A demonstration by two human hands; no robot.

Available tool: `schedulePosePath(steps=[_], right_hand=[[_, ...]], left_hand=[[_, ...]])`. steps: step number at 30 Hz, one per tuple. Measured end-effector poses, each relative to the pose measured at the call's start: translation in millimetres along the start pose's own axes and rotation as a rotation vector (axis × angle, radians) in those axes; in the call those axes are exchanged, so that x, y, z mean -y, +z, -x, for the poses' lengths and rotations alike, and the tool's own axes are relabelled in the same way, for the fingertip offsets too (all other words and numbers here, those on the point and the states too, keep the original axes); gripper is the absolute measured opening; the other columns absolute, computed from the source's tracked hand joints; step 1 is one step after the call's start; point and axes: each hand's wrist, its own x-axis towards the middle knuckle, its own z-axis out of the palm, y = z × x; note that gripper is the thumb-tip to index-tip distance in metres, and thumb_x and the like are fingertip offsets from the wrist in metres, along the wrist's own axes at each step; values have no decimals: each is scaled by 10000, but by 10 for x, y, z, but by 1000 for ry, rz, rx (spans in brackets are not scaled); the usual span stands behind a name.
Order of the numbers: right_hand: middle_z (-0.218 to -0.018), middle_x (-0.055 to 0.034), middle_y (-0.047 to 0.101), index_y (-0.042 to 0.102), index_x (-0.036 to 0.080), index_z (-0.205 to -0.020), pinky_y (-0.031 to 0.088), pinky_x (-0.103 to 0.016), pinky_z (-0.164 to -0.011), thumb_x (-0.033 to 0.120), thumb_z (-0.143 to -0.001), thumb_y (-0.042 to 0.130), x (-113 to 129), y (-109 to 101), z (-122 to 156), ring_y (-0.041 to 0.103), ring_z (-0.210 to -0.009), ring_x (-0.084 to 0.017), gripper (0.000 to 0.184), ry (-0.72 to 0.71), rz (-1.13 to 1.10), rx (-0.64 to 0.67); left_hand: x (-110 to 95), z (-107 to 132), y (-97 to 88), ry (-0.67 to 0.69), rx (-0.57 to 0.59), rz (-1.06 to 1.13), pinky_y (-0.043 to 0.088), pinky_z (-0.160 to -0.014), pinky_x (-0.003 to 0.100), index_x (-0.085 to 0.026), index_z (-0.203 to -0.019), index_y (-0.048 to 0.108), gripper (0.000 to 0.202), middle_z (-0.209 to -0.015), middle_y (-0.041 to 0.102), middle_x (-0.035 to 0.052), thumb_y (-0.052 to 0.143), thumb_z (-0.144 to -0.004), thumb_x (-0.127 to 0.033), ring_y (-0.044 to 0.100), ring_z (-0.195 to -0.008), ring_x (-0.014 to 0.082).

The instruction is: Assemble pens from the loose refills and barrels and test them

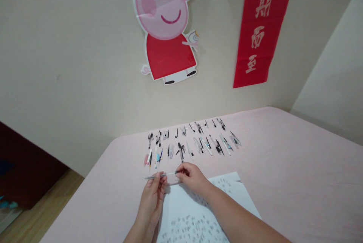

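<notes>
From afar, I had the left hand (153,197) and the right hand (193,178) pinching a slim pen (171,174) near the far edge of the paper (176,203), and feared a hasty pull could drop it.

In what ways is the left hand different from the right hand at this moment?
The left hand grips the slim pen piece around its middle; the right hand pinches its dark right end. The left forearm rises beside the written sheet, while the right forearm crosses over it. Both hands are bare and appear to hold the same piece.
</notes>
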Motion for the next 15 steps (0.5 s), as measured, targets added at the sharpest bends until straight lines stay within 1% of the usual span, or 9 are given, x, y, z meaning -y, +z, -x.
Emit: schedulePosePath(steps=[3, 5, 6, 8, 10, 12, 15], right_hand=[[-614, 52, 502, 611, 168, -778, 345, -208, -528, 161, -669, 661, 9, -13, -1, 437, -549, -92, 120, 13, -2, -3], [-616, 53, 500, 608, 171, -780, 332, -206, -515, 216, -691, 672, 16, -21, 4, 420, -536, -88, 119, 3, -6, 15], [-608, 50, 494, 602, 168, -756, 332, -209, -518, 259, -731, 648, 16, -24, 7, 419, -535, -90, 104, -12, -1, 25], [-582, 38, 477, 582, 159, -680, 340, -219, -538, 326, -835, 532, 9, -25, 11, 436, -546, -100, 233, -53, 29, 36], [-571, 26, 473, 569, 152, -626, 349, -227, -567, 330, -885, 447, -5, -23, 12, 461, -571, -110, 337, -91, 88, 45], [-573, 25, 479, 573, 147, -619, 344, -226, -571, 293, -865, 479, -18, -17, 10, 468, -584, -114, 302, -95, 141, 43], [-588, 29, 498, 587, 147, -654, 340, -219, -560, 200, -786, 557, -24, -4, 8, 468, -583, -112, 145, -66, 137, 19]], left_hand=[[2, -3, -7, -7, 10, 9, 551, -520, 123, -94, -744, 636, 230, -617, 681, 28, 467, -879, -17, 647, -523, 61], [0, 0, -12, -8, 19, 8, 551, -523, 122, -94, -748, 638, 234, -622, 684, 30, 461, -881, -17, 649, -527, 61], [-1, 3, -13, -8, 21, 7, 551, -524, 121, -94, -747, 638, 238, -622, 684, 30, 458, -881, -14, 648, -527, 61], [-1, 6, -12, -12, 26, 3, 553, -530, 121, -94, -746, 639, 240, -623, 684, 32, 457, -879, -10, 649, -528, 62], [2, 6, -8, -14, 31, -1, 556, -533, 128, -95, -750, 639, 231, -628, 684, 35, 464, -876, -14, 650, -530, 67], [7, 4, -5, -11, 23, -8, 554, -519, 130, -95, -748, 638, 216, -623, 680, 35, 477, -870, -18, 649, -522, 72], [13, -5, -9, -1, 5, -16, 551, -509, 132, -99, -742, 636, 181, -623, 677, 32, 513, -849, -19, 647, -512, 78]])
